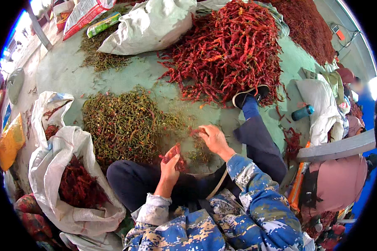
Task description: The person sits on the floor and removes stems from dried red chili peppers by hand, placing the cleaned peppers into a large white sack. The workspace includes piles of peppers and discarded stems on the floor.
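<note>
My left hand [170,164] is closed around several dried red chili peppers [178,150] above my folded leg. My right hand [213,140], up and to the right of it, pinches a small bit of red chili [193,132] at its fingertips. Left of my hands lies a heap of green and brown chili stems [122,125] on the pale green floor [119,79]. A large pile of long red chilies [226,53] stands beyond, touching my outstretched foot.
Open white woven sacks [44,175] with red chilies are at my left. A full white sack [154,28] lies ahead. At the right are a teal bottle [302,113], a grey curved bar [336,146] and a person in pink [339,182]. A darker red heap [304,28] lies far right.
</note>
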Tool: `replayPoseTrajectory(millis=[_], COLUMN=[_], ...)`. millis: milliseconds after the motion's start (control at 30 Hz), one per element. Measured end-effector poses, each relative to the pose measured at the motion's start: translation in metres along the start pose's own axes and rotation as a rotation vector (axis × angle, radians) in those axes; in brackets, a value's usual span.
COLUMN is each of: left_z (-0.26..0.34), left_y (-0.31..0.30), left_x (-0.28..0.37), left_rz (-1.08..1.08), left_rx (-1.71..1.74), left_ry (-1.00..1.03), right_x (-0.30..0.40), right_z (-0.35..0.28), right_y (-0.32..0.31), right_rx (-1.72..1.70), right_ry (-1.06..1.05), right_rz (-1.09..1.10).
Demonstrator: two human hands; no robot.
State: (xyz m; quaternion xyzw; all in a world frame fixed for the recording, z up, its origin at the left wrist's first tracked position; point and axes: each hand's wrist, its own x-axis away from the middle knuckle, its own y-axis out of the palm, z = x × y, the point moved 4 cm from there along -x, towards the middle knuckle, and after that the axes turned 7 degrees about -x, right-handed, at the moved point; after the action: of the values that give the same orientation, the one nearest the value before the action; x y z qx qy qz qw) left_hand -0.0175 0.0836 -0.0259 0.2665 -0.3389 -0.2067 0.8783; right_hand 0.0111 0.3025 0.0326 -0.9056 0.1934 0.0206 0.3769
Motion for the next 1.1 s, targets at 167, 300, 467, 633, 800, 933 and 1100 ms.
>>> replayPoseTrajectory(millis=[167,300,467,633,800,933,1100], left_z=[0.000,-0.001,-0.001,0.003,0.001,0.003,0.007], left_y=[0.006,0.021,-0.003,-0.013,-0.010,-0.005,0.010], left_x=[0.002,0.018,0.012,0.009,0.001,0.001,0.004], left_rz=[-0.085,-0.210,-0.005,0.181,0.141,0.076,-0.049], left_rx=[-0.068,-0.160,-0.143,-0.081,0.031,0.035,-0.033], left_ry=[0.057,0.033,0.020,0.020,0.063,0.007,-0.021], right_x=[0.049,0.077,0.095,0.050,0.008,0.001,0.012], right_z=[-0.052,-0.065,-0.075,-0.016,0.043,0.001,-0.046], right_y=[0.021,0.049,0.053,0.026,0.061,0.078,0.065], right_rx=[-0.038,0.119,-0.143,-0.315,-0.642,-1.163,-0.667], right_ry=[-0.014,-0.074,-0.071,0.227,0.507,0.626,0.282], right_rz=[-0.160,-0.203,-0.301,-0.043,-0.122,-0.319,-0.258])
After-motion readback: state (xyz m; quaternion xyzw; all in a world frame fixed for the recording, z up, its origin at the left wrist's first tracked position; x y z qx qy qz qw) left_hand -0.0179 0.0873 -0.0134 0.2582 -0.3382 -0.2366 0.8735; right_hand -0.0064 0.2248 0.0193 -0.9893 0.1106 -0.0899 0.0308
